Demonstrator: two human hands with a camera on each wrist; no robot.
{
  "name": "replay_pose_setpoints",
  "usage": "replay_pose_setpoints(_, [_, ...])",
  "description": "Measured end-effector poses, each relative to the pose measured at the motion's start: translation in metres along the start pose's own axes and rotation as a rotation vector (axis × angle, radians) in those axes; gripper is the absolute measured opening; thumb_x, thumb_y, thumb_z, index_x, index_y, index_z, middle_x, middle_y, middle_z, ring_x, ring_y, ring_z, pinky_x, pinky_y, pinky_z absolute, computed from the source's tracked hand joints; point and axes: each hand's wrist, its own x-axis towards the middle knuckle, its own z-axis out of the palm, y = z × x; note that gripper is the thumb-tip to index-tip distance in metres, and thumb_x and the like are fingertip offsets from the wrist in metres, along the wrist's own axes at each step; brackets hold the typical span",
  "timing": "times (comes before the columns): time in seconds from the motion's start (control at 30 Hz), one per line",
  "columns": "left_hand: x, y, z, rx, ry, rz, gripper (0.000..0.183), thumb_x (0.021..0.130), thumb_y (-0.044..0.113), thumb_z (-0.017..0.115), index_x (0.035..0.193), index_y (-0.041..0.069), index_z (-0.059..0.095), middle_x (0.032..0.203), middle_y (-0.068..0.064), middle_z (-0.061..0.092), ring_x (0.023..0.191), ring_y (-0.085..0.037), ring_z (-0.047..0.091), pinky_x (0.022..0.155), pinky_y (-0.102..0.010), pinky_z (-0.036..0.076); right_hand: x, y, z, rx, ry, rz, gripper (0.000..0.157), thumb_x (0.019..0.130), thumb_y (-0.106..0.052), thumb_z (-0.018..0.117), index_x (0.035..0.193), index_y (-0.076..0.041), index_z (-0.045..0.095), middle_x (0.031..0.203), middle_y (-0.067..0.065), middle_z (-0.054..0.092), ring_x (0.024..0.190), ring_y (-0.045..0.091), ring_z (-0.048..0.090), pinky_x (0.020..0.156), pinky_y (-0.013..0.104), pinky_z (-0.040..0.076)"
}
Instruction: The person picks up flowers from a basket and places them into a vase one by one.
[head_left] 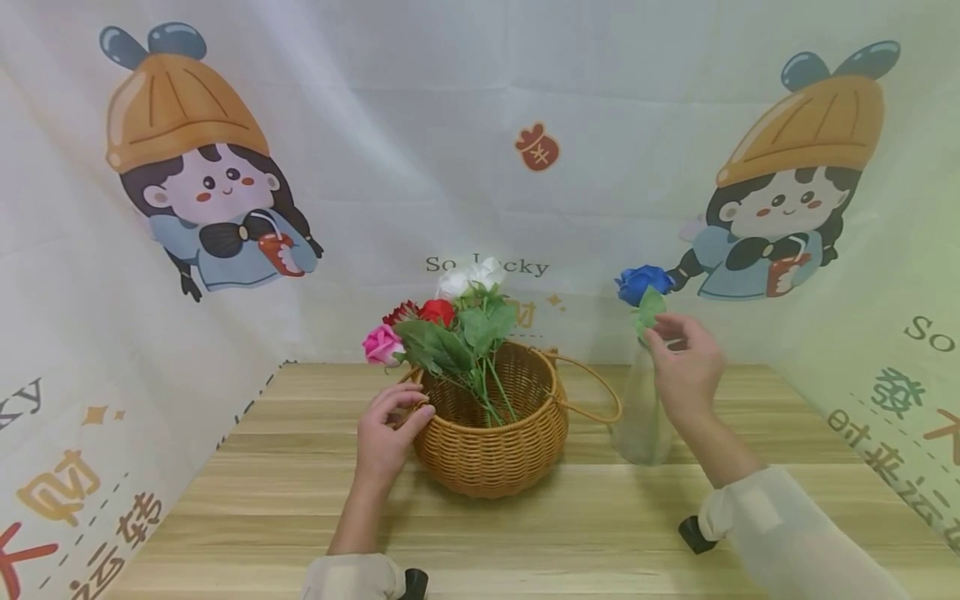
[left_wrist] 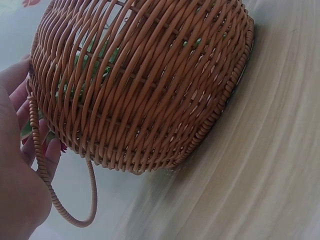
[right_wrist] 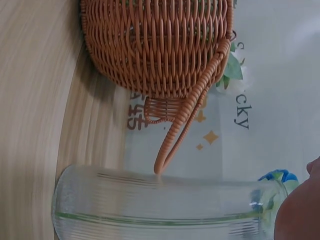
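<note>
A brown wicker basket (head_left: pixel 491 458) stands mid-table, holding artificial flowers: a pink rose (head_left: pixel 383 344), red blooms (head_left: pixel 437 312) and a white flower (head_left: pixel 472 277). At its left rim, my left hand (head_left: pixel 390 429) grips the edge by the side handle (left_wrist: pixel 45 175) with thumb and fingers. To the right, a clear ribbed glass vase (head_left: pixel 642 425) stands upright with a blue rose (head_left: pixel 643 284) in it. My right hand (head_left: pixel 686 362) pinches the rose just below the bloom, over the vase mouth. Inside the vase, the green stem (right_wrist: pixel 165 220) reaches down near the base.
The basket's right handle (head_left: pixel 600 417) sticks out toward the vase. Under everything is a wood-grain table (head_left: pixel 300 483). A white printed cloth (head_left: pixel 420 167) hangs behind and along both sides.
</note>
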Motion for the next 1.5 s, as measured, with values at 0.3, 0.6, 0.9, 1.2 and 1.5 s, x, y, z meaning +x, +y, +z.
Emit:
replay_pose_setpoints(0.3, [0.001,0.010,0.005,0.032,0.077,-0.027,0.012,0.081,0.001,0.077,0.088,-0.007,0.071,0.107,-0.019,0.067,0.096,-0.018,0.056,0.071,-0.022,0.044,-0.005,-0.008,0.008,0.062,-0.024,-0.023,0.018,0.083,0.005,0.072,0.100,0.008,0.067,0.092,0.020,0.069,0.072,-0.005,0.054,0.070,0.013,0.045])
replay_pose_setpoints(0.6, [0.005,0.003,0.009,0.045,0.098,-0.034,0.014,0.080,0.002,0.078,0.089,-0.007,0.072,0.105,-0.019,0.068,0.097,-0.023,0.056,0.072,-0.022,0.043,-0.010,-0.016,0.017,0.084,-0.088,-0.018,0.019,0.085,0.002,0.071,0.103,0.006,0.067,0.093,0.019,0.068,0.076,0.003,0.058,0.071,0.013,0.046])
replay_pose_setpoints(0.9, [0.014,-0.025,0.006,0.057,0.044,-0.096,0.018,0.081,0.012,0.080,0.093,0.000,0.075,0.109,-0.008,0.069,0.098,-0.017,0.057,0.076,-0.025,0.044,-0.023,-0.028,0.038,0.101,-0.221,0.069,0.022,0.087,-0.004,0.072,0.108,0.001,0.067,0.101,0.018,0.067,0.084,0.024,0.063,0.070,0.021,0.047])
replay_pose_setpoints(1.2, [0.017,-0.022,0.001,0.063,-0.001,-0.126,0.013,0.082,0.011,0.079,0.089,0.000,0.075,0.107,-0.007,0.069,0.084,-0.013,0.059,0.074,-0.023,0.045,-0.045,-0.038,0.064,0.140,-0.364,0.055,0.025,0.087,-0.006,0.073,0.111,-0.003,0.067,0.099,0.013,0.067,0.086,0.025,0.065,0.076,0.039,0.054])
replay_pose_setpoints(1.5, [0.019,-0.021,-0.002,0.085,-0.052,-0.165,0.015,0.083,0.013,0.079,0.089,0.001,0.075,0.109,-0.006,0.068,0.087,-0.017,0.060,0.078,-0.025,0.046,-0.051,-0.047,0.087,0.267,-0.415,0.060,0.027,0.087,0.000,0.071,0.112,0.003,0.063,0.099,0.019,0.065,0.076,0.023,0.065,0.063,0.032,0.056])
